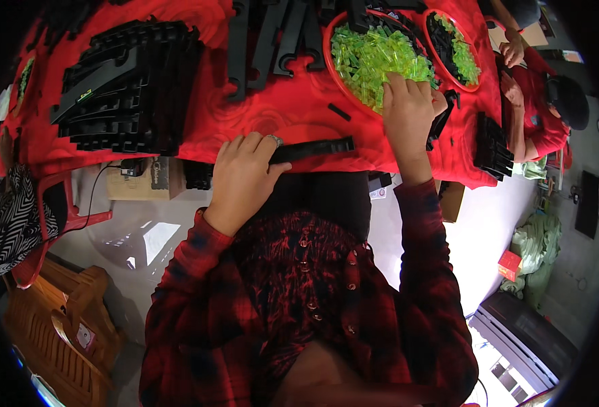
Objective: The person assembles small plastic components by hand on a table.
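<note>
My left hand (245,178) is closed on one end of a long black plastic strip (318,148), which lies along the near edge of the red-covered table. A ring shows on that hand. My right hand (409,117) reaches over the near rim of a round red basin (329,55). Its fingers are bent and drawn together at a heap of small clear yellow-green plastic pieces (374,57); what they hold, if anything, is hidden. Small black pieces lie at the heap's far right side. A short black bar (339,112) rests between the strip and the basin.
Black plastic parts (136,88) are stacked at the left, and long black strips (265,44) lie at the far middle. A second basin (475,87) with green and black pieces stands right. More black parts (492,149) sit near a person in red (536,112).
</note>
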`<move>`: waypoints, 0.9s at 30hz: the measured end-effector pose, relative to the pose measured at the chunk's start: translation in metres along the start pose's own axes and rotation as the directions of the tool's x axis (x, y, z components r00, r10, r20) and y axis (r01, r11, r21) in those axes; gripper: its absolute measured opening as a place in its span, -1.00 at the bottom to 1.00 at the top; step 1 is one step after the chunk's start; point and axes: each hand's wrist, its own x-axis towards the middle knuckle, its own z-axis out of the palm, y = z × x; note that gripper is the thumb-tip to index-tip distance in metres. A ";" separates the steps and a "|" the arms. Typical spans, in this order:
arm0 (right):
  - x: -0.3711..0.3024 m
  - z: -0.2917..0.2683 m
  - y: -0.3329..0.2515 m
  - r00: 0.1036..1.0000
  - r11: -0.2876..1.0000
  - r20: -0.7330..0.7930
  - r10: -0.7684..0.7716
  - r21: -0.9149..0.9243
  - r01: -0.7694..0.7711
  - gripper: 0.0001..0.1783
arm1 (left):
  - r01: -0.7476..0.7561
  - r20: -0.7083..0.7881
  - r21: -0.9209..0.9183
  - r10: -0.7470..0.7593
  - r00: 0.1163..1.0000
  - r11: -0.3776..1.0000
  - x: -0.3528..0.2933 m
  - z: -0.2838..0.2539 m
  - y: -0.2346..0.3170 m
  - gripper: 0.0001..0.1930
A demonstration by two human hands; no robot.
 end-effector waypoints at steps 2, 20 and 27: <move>-0.002 0.003 -0.002 0.999 0.997 -0.003 -0.050 -0.054 0.050 -0.75 | 0.022 0.006 -0.029 -0.022 1.000 0.999 -0.002 -0.001 0.001 -0.66; -0.056 -0.050 -0.047 0.889 0.586 0.266 0.371 0.676 -0.447 -0.62 | 0.003 -0.143 -0.076 -0.014 0.990 0.997 -0.019 0.018 0.014 -0.63; -0.079 -0.062 -0.066 0.738 0.096 0.588 0.331 0.757 -0.646 -0.67 | -0.033 -0.214 -0.073 0.016 0.977 0.997 -0.040 0.026 0.025 -0.62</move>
